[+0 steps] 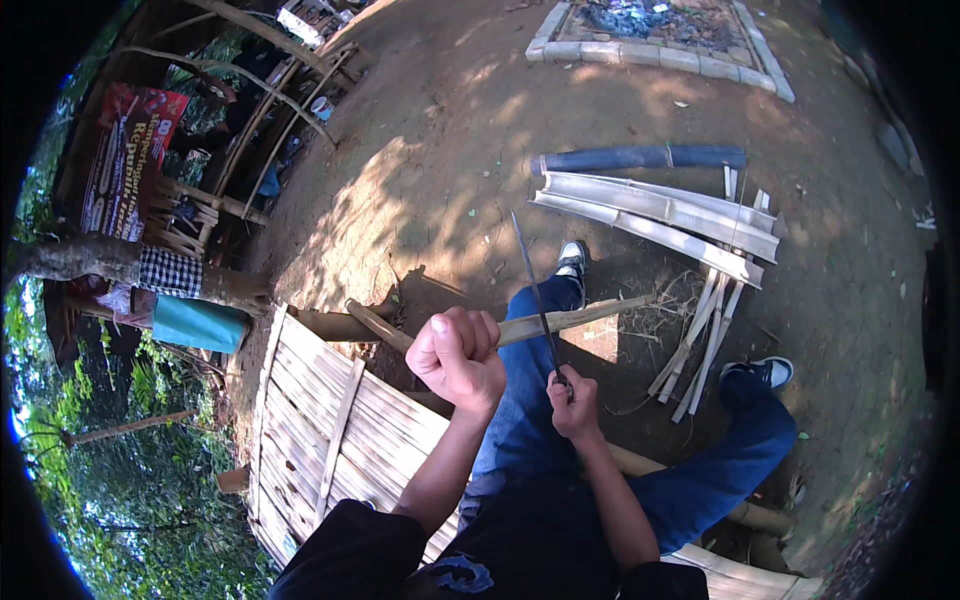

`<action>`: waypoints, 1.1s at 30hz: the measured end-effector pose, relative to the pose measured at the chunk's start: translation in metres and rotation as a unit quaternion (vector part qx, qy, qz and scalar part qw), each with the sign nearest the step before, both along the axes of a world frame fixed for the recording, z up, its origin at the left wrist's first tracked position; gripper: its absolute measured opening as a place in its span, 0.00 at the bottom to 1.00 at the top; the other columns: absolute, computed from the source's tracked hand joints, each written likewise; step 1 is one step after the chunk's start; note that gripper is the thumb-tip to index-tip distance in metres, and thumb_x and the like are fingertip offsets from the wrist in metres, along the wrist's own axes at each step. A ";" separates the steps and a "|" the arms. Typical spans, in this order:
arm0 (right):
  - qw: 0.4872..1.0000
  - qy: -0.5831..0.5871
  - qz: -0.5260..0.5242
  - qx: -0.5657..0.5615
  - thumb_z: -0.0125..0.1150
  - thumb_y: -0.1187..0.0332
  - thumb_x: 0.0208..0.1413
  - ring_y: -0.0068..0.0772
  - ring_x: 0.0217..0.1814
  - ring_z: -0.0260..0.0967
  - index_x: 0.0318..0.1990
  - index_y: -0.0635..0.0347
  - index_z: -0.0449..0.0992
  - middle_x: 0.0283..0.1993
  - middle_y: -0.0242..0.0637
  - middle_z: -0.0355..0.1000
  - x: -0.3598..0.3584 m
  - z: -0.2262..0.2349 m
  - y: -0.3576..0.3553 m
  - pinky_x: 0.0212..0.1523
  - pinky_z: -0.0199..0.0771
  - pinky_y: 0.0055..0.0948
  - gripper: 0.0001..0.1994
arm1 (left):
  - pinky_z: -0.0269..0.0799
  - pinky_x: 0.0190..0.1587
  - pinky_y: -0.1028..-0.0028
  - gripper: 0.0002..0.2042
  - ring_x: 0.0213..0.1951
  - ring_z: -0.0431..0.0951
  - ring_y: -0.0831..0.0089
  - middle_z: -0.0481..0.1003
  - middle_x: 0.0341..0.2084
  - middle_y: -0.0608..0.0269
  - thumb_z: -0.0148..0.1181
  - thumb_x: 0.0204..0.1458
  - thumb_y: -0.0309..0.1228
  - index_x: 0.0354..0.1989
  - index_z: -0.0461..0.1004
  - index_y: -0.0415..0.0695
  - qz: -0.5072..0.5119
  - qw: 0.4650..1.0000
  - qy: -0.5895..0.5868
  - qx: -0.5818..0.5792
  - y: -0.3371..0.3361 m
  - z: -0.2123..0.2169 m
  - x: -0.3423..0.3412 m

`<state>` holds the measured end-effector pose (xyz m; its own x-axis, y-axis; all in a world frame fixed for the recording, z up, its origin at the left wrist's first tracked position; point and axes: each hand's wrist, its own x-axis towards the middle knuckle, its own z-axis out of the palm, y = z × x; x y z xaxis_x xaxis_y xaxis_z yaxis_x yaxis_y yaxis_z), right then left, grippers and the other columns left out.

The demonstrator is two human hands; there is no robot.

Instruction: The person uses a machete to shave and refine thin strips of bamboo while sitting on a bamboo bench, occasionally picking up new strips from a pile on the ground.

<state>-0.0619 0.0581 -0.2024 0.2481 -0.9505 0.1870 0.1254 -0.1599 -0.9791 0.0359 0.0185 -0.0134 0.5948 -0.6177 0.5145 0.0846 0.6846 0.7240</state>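
Note:
My left hand (455,360) is closed in a fist round a split bamboo strip (590,312), which sticks out to the right above my thigh. In my right hand (573,405) is the handle of a machete (531,265) with a long, narrow, dark blade. The blade points up and slightly left, passing across the bamboo strip just right of my left fist. Whether its edge bites into the strip cannot be made out. My fingers hide the part of the strip inside my fist and most of the machete's handle.
Split bamboo halves (660,205), a dark whole bamboo pole (640,158) and thin strips (700,345) lie on the ground ahead right. I sit on a bamboo-slat bench (300,400). Farther off is a stone-edged fire pit (660,55); a banner (135,160) hangs at left.

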 end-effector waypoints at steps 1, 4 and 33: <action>1.000 0.010 -0.016 0.014 0.51 0.58 0.59 0.37 0.15 0.65 0.26 0.64 0.68 0.14 0.40 0.60 0.001 -0.009 0.001 0.20 0.60 0.32 0.17 | 0.42 0.14 0.76 0.22 0.11 0.45 0.83 0.49 0.09 0.72 0.44 0.64 0.30 0.14 0.51 0.45 0.001 1.000 -0.002 0.001 -0.002 0.001 0.001; 0.993 0.043 -0.070 0.079 0.49 0.55 0.61 0.31 0.15 0.63 0.25 0.63 0.67 0.13 0.36 0.60 0.007 -0.047 0.001 0.19 0.60 0.30 0.20 | 0.41 0.14 0.77 0.23 0.11 0.44 0.83 0.49 0.08 0.73 0.44 0.64 0.31 0.13 0.51 0.46 0.031 0.999 0.011 0.020 -0.012 0.001 0.017; 0.996 -0.058 0.010 0.070 0.54 0.59 0.60 0.46 0.16 0.64 0.31 0.66 0.71 0.16 0.50 0.63 -0.012 0.055 0.006 0.20 0.62 0.35 0.16 | 0.43 0.22 0.78 0.21 0.16 0.46 0.81 0.47 0.13 0.73 0.43 0.64 0.39 0.17 0.49 0.50 0.069 0.996 -0.029 0.050 -0.011 0.008 -0.022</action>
